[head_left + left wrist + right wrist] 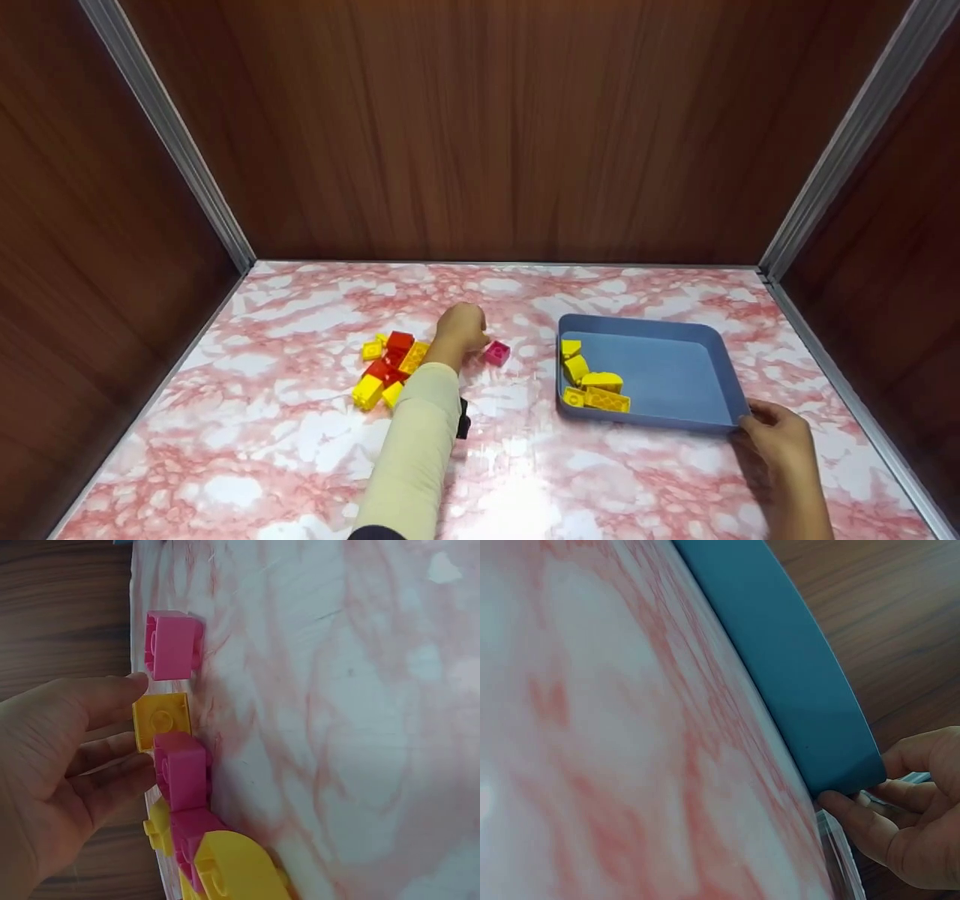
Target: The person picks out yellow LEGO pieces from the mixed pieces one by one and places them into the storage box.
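My left hand (461,328) reaches down over the right side of a pile of toy building blocks. In the left wrist view, its thumb and fingers pinch a square yellow block (162,722) whose hollow underside faces the camera. A separate pink block (171,646) lies just past the thumb, and another pink block (184,776) overlaps the yellow one's other side. My right hand (780,435) grips the near right corner of a blue-grey tray (652,324), thumb and fingers at its wall. Several yellow blocks (602,381) lie along the tray's left side.
Left of my left forearm, red blocks (381,370) and yellow blocks (367,391) lie heaped together. The marbled red-and-white table (300,465) is enclosed by brown wood panels (480,135) at the back and sides, with metal strips (180,150) at the corners.
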A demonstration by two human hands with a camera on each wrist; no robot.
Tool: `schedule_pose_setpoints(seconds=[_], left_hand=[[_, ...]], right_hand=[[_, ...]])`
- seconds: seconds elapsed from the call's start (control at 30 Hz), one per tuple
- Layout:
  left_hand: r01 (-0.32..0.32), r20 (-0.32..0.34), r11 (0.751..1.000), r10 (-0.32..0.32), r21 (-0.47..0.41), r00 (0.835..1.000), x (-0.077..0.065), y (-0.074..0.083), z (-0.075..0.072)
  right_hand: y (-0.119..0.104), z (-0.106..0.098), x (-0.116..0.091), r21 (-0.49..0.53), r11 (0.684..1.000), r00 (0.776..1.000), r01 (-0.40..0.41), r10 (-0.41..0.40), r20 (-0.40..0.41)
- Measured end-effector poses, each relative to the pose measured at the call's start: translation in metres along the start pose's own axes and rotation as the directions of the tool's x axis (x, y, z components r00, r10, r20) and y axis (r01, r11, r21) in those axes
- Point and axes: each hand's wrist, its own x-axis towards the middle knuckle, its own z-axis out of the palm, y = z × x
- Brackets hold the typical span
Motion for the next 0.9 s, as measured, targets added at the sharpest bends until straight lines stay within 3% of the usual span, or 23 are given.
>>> schedule_pose_setpoints(seconds=[0.23, 0.63, 0.9], left_hand=[[0.026, -0.004, 0.998, -0.025, 0.051, 1.000, 0.003, -0.001, -0.001], [-0.022, -0.007, 1.000, 0.022, -0.021, 1.000, 0.001, 0.003, -0.008], [-0.074, -0.016, 0.993, 0.073, -0.087, 0.997, -0.006, 0.011, -0.011]], right_hand=[[-0.002, 0.002, 0.000, 0.044, 0.999, 1.000, 0.005, -0.006, 0.022], [-0.002, 0.000, -0.002, -0.048, 0.998, 0.999, 0.050, -0.050, -0.012], [0.001, -0.001, -0.001, -0.069, 0.997, 0.999, 0.035, -0.036, -0.019]])
